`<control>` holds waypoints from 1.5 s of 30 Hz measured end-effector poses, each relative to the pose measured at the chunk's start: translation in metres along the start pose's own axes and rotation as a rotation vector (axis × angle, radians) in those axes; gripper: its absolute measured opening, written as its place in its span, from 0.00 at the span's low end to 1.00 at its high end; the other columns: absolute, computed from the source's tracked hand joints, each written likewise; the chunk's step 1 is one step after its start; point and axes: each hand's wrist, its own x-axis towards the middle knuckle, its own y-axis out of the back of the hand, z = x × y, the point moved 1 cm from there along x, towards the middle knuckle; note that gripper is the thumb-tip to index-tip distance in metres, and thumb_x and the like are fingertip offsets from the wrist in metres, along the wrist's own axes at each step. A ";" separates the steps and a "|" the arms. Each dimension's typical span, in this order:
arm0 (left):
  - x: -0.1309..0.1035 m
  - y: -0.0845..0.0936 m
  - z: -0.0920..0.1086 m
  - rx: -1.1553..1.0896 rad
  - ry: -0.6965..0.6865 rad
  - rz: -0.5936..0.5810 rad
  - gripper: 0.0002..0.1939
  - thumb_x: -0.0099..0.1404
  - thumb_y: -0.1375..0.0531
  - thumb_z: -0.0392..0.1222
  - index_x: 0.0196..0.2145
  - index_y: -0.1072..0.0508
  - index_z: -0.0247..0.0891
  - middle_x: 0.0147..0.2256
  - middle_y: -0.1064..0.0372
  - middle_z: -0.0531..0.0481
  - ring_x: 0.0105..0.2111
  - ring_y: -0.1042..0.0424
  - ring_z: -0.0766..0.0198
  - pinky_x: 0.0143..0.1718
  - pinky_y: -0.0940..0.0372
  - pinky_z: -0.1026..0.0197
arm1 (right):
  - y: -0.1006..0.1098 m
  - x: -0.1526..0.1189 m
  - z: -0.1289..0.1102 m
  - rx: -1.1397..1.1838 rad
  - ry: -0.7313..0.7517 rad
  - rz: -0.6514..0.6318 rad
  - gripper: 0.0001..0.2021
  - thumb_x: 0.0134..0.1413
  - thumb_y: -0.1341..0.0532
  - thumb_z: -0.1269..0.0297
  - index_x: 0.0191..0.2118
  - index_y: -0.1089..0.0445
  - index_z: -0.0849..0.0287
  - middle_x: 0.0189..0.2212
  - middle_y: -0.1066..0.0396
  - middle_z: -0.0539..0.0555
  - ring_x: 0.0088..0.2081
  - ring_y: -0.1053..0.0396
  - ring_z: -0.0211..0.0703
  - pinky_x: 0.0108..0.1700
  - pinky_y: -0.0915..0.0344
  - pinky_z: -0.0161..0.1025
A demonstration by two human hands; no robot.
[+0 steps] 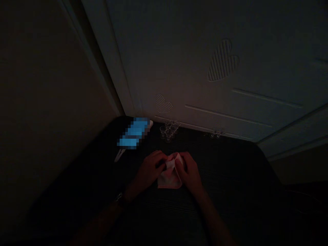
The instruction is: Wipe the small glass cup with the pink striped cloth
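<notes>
Just below the centre of the frame, I have the left hand (153,164) and the right hand (190,170) closed on a soft pink-and-white cloth (169,179); whether it wraps anything, I cannot tell. Small clear glasses (168,131) cluster mid-frame, right of a blue-lit rectangular screen (134,132), on the dark tabletop (164,215).

Between the fingers (161,158) I see matt, soft-looking cloth (169,179), creased where they grip. Beyond them, small cups (168,132) are clear and glinting, glass or plastic, I can't tell. The tabletop (230,167) beneath the fingers looks matt, finely lined. Farther past them, a smooth pale panel (166,61) carries ribbed raised hearts (223,63).
</notes>
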 end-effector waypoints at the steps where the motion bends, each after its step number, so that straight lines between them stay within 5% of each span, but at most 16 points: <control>1: 0.000 0.000 0.000 0.001 -0.010 -0.007 0.08 0.55 0.47 0.29 0.31 0.31 0.38 0.30 0.36 0.52 0.33 0.37 0.65 0.33 0.42 0.64 | 0.000 0.000 0.000 -0.020 -0.008 -0.006 0.08 0.57 0.49 0.63 0.38 0.35 0.58 0.32 0.35 0.52 0.33 0.36 0.38 0.36 0.41 0.34; 13: -0.002 -0.008 0.002 -0.055 -0.101 -0.072 0.08 0.56 0.46 0.29 0.32 0.31 0.38 0.31 0.36 0.51 0.36 0.36 0.64 0.38 0.40 0.62 | -0.005 -0.003 0.005 -0.205 -0.047 0.034 0.14 0.61 0.56 0.63 0.28 0.39 0.57 0.22 0.38 0.49 0.23 0.39 0.35 0.27 0.48 0.32; 20: -0.001 -0.007 0.002 -0.047 -0.127 -0.072 0.07 0.57 0.46 0.30 0.32 0.32 0.38 0.32 0.35 0.51 0.37 0.37 0.64 0.39 0.40 0.61 | -0.005 -0.002 0.004 0.020 -0.146 0.078 0.17 0.61 0.57 0.61 0.27 0.37 0.58 0.22 0.36 0.48 0.24 0.39 0.35 0.28 0.46 0.31; 29: -0.003 -0.008 -0.002 -0.055 -0.128 -0.045 0.09 0.56 0.48 0.27 0.31 0.32 0.38 0.32 0.36 0.51 0.36 0.37 0.64 0.37 0.41 0.62 | 0.001 0.005 0.016 0.334 -0.308 0.234 0.17 0.57 0.51 0.56 0.22 0.41 0.60 0.18 0.47 0.45 0.21 0.48 0.32 0.23 0.50 0.30; 36: 0.000 -0.007 -0.005 0.028 -0.024 0.048 0.08 0.54 0.46 0.28 0.31 0.32 0.38 0.30 0.37 0.52 0.31 0.38 0.65 0.32 0.42 0.62 | 0.003 0.002 0.009 0.193 -0.201 0.220 0.15 0.60 0.54 0.59 0.31 0.34 0.59 0.26 0.36 0.49 0.29 0.38 0.37 0.31 0.43 0.32; 45: 0.002 -0.004 -0.008 0.027 0.063 0.075 0.06 0.53 0.45 0.31 0.30 0.32 0.37 0.28 0.39 0.54 0.27 0.39 0.66 0.29 0.44 0.64 | 0.004 0.002 0.001 0.082 0.030 0.156 0.14 0.61 0.55 0.66 0.40 0.33 0.57 0.37 0.35 0.53 0.40 0.36 0.39 0.44 0.40 0.37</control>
